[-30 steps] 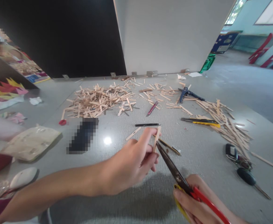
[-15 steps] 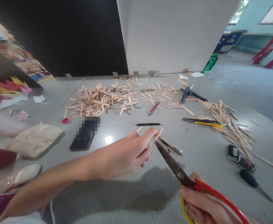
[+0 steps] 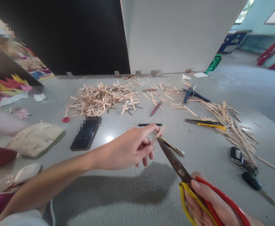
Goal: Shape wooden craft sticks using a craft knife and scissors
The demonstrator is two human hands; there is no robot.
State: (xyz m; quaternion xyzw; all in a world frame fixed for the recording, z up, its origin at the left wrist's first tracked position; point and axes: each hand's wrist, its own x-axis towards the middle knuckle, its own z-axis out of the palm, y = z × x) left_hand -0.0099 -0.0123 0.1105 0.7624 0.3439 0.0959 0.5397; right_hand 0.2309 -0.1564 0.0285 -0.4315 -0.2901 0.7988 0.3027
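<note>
My left hand [image 3: 137,145] pinches a pale wooden stick [image 3: 159,133] between thumb and fingers, above the grey table. My right hand [image 3: 205,197] grips a pair of scissors [image 3: 175,160] with worn dark blades and red and yellow handles. The blades look closed, and their tip points at the lower part of the stick; I cannot tell whether it touches. Below the hands lie a dark pen [image 3: 149,125] and a gold-and-black pen-like tool [image 3: 173,148], partly covered by the stick and scissors.
A heap of short wooden sticks [image 3: 102,99] lies at the back, longer sticks [image 3: 238,131] at right. Around are a yellow cutter knife [image 3: 205,123], blue pliers [image 3: 191,94], a phone [image 3: 85,135], keys [image 3: 251,180] and a plastic packet [image 3: 37,139]. A tall board [image 3: 179,37] stands behind.
My left hand has turned slightly, showing the stick's face more broadly, and its lower fingers have shifted. The scissor handles have come closer together, and the right thumb has moved up onto the red handle.
</note>
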